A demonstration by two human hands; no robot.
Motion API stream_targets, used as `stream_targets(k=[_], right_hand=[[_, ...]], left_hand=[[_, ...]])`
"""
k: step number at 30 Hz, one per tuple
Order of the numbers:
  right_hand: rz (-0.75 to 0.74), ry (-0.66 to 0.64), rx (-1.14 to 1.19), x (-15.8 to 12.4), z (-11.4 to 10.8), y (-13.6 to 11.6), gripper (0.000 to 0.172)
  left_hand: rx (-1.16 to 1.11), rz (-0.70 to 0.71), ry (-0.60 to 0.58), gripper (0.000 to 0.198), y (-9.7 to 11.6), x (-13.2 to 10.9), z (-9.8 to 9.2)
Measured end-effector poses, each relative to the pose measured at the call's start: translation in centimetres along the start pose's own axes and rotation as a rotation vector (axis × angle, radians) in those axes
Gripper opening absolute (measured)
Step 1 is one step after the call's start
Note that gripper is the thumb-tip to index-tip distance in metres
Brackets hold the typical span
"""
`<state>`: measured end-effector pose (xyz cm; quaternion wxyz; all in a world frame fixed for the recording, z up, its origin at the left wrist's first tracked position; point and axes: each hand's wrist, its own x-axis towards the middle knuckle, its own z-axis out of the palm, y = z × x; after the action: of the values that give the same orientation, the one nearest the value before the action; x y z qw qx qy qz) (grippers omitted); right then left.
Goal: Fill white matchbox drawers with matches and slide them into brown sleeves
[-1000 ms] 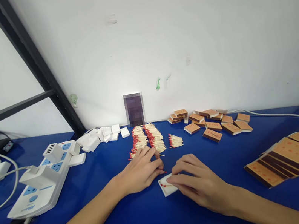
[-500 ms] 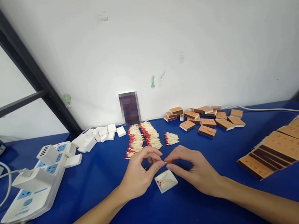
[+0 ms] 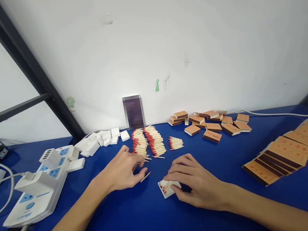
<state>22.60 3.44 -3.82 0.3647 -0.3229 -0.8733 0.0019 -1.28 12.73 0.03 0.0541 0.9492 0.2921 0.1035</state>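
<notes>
Head view, left hand (image 3: 120, 172): it rests on the blue table (image 3: 149, 226) just in front of the match rows, one finger pointing away and the others curled in.
Loose match (image 3: 146, 176): it lies slanted on the cloth with its near end at the left thumb tip; I cannot tell whether the thumb pinches it or only touches it.
Right hand (image 3: 193, 182): the fingers are bent close together over the far side of the white tray, the thumb on the near side, holding it down on the table.
White tray (image 3: 164, 189): it sits between the two hands, close to the table's middle, with a few red-tipped matches inside.
Match rows (image 3: 148, 142): two long lines of red-headed matches run toward the wall, a small bundle (image 3: 175, 142) just to their right.
Empty white trays (image 3: 99, 140): heaped by the wall, left of the rows.
Orange matchboxes (image 3: 211, 124): scattered loosely to the right, near the wall.
Flat sleeves (image 3: 295, 145): fanned in an overlapping row at the far right.
Power strip (image 3: 33, 187): at the left edge, with plugs and white cables in it.
</notes>
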Motion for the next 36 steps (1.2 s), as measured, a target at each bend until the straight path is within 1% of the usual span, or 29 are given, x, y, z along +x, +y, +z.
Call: stream_targets(k=[3,6,8,10,12,15,17,19,21,23,25,26,28,30,33,36], right_hand=[[0.054,-0.069,0.002,-0.1,-0.5,0.0,0.026],[0.096,-0.202,0.056,-0.1,-1.0,0.1,0.031],[0.108,-0.281,0.090,-0.2,-1.2,0.3,0.032],[0.130,-0.333,0.102,-0.2,-1.2,0.4,0.031],[0.150,-0.367,0.100,-0.2,-1.0,0.5,0.032],[0.170,-0.383,0.089,-0.2,-0.9,0.5,0.025],[0.177,-0.386,0.085,-0.1,-0.9,0.4,0.016],[0.184,-0.393,0.081,-0.1,-1.0,0.3,0.010],[0.188,-0.400,0.077,-0.2,-1.2,0.2,0.008],[0.188,-0.397,0.072,-0.2,-1.2,0.2,0.008],[0.206,-0.357,0.071,-0.3,-1.2,0.3,0.013],[0.226,-0.313,0.076,-0.3,-1.1,0.4,0.017],[0.283,-0.184,0.110,-0.2,-0.8,0.5,0.019],[0.347,-0.043,0.180,0.0,-0.4,0.5,0.015],[0.416,0.095,0.312,0.3,0.2,0.3,0.008],[0.415,0.186,0.392,0.4,0.4,-0.1,0.009]], left_hand=[[-0.020,-0.049,-0.112,0.024,0.3,-0.3,-0.4],[-0.056,-0.036,-0.195,0.018,0.8,-0.3,-0.5],[-0.052,-0.020,-0.201,0.012,1.0,-0.4,-0.3],[-0.043,-0.006,-0.198,0.007,1.2,-0.4,-0.1],[-0.040,0.006,-0.197,0.009,1.3,-0.4,0.2],[-0.016,0.020,-0.178,0.013,1.4,-0.4,0.6],[0.023,0.030,-0.141,0.018,1.4,-0.3,0.8],[0.049,0.044,-0.089,0.023,1.4,-0.2,1.0],[0.013,0.047,-0.028,0.025,1.5,-0.1,1.2],[-0.100,0.020,0.035,0.023,1.9,0.1,1.4],[-0.264,-0.045,0.084,0.023,2.5,0.2,1.6],[-0.355,-0.084,0.099,0.024,2.9,0.2,1.7],[-0.534,-0.155,0.117,0.025,3.7,0.3,2.1],[-0.678,-0.198,0.132,0.025,4.5,0.4,2.5],[-0.790,-0.197,0.181,0.025,5.7,0.5,3.2],[-0.801,-0.189,0.213,0.023,6.3,0.6,3.5]])
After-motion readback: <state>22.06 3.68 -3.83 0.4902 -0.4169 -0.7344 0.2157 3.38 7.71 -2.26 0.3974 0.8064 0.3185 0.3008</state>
